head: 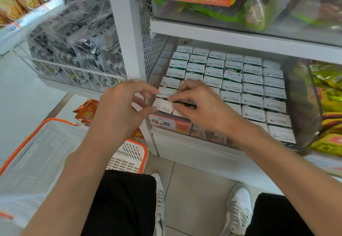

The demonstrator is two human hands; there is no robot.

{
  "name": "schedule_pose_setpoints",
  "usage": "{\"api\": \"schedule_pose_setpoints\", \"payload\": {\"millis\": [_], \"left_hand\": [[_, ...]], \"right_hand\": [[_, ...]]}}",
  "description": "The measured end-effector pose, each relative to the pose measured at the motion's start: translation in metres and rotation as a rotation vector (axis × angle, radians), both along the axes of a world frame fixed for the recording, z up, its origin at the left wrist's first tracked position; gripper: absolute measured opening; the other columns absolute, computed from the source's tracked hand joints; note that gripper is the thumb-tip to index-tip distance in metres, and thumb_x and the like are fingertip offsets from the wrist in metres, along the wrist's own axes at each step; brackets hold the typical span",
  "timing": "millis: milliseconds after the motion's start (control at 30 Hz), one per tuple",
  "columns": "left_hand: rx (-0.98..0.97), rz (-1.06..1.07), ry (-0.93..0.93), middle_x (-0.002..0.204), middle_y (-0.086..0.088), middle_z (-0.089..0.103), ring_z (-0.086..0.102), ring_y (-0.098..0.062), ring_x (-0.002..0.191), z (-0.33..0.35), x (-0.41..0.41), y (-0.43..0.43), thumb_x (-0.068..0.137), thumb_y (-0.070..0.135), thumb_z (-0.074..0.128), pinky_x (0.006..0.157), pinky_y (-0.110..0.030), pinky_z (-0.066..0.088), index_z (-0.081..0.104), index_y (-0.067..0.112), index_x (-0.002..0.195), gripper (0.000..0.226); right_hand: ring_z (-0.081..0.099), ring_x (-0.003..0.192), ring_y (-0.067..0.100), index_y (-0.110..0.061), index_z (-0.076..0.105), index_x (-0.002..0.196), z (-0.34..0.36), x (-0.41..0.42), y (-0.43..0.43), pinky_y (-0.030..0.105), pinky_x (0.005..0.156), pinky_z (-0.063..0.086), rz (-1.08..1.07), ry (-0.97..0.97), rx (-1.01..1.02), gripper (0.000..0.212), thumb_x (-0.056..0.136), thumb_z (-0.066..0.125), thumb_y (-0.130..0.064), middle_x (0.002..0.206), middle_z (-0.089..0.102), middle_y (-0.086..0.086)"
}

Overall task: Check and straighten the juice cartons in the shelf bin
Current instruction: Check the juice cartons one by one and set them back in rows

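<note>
While both my grips hold the front carton [163,106] at the 8 o'clock corner of the shelf bin [201,135], that carton looks raised and skewed against its row. My left grip [127,104] is half curled, thumb and forefinger pinching the carton's end from 9 o'clock; my right grip [200,104] curls over from 3 o'clock, fingertips nipping its top edge. The other juice cartons [251,89] stand packed in tidy rows from the middle of the bin out to 1 and 3 o'clock.

I judge the main risk is a jam: the rows are tight, so pushing the carton down crooked could crush a corner or nudge its neighbours out of line. Pulling it too far toward 6 o'clock could tip it over the bin's low front wall, past the price tag [163,123], into the shopping basket [37,143] at 8 o'clock or onto the floor.

Room is scant. A white post [129,37] hems my left grip at 10 o'clock, the upper shelf [240,36] overhangs at 12, and a clear divider [303,106] closes the bin at 3. Open space lies only straight up and toward me.
</note>
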State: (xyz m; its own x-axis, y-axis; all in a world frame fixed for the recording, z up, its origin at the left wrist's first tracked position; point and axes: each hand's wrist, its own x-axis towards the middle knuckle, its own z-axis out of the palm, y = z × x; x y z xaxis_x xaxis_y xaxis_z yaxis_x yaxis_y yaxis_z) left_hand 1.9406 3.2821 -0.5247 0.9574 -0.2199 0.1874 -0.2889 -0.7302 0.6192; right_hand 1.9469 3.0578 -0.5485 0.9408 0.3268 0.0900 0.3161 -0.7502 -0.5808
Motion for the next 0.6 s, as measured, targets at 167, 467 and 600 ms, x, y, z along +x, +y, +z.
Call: {"api": "schedule_pose_setpoints", "payload": {"millis": [167,467,600], "left_hand": [[-0.079,-0.019,0.023,0.094,0.020,0.069,0.071,0.008,0.081,-0.001,0.000,-0.002,0.080,0.019,0.089,0.073,-0.023,0.058,0.074,0.043,0.102,0.035],[-0.126,-0.042,0.055,0.091,0.018,0.073,0.072,0.006,0.082,-0.001,-0.001,-0.010,0.081,0.023,0.088,0.077,-0.030,0.061,0.075,0.042,0.103,0.031],[-0.132,-0.078,0.061,0.092,0.018,0.073,0.072,0.003,0.083,-0.001,-0.002,-0.014,0.083,0.021,0.087,0.076,-0.026,0.060,0.071,0.048,0.099,0.035]], "right_hand": [[0.058,0.094,0.011,-0.030,0.079,0.111,0.013,0.000,-0.029,0.029,0.081,0.045,0.018,0.065,-0.070,0.029,0.087,0.083,-0.045,0.105,0.065,-0.008],[0.042,0.099,0.008,-0.027,0.074,0.128,0.026,0.002,-0.037,0.023,0.082,0.033,0.118,0.073,-0.287,0.044,0.090,0.080,-0.050,0.104,0.050,-0.013],[0.050,0.096,0.009,-0.021,0.075,0.125,0.028,0.007,-0.032,0.021,0.080,0.039,0.141,0.056,-0.307,0.043,0.088,0.082,-0.043,0.105,0.057,-0.010]]}}
